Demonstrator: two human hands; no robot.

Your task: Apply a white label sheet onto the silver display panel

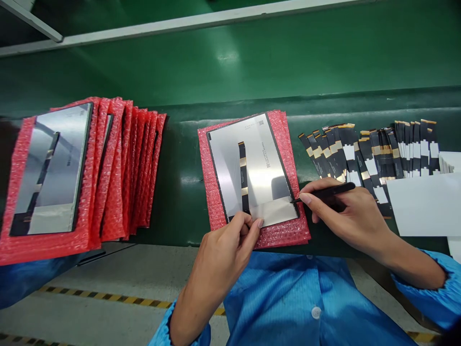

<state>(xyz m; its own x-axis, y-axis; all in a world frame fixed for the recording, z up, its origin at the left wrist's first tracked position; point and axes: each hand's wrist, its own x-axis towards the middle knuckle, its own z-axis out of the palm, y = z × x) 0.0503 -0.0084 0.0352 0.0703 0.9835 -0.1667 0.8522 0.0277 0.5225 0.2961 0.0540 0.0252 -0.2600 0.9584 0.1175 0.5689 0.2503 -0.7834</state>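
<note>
Green smooth-surfaced workbench (180, 192) extends across the view below a white rail (180, 24). At centre, a silver rectangular display panel with a black border (277, 154) lies on red bubble-wrap sleeves (212, 206); a black-and-gold flex cable (244, 173) runs along its back. The right hand (355, 216) grasps a slim black pen-shaped tool (334, 190), tip at the panel's lower right edge. The left hand (225, 250) covers the lower left corner, fingers curled; whether they pinch or merely press is unclear. Left: overlapping red-wrapped panels (118, 168). Right: fanned black, gold and white flex strips (360, 149), partly obstructed by the right hand and a white sheet (427, 204).
</note>
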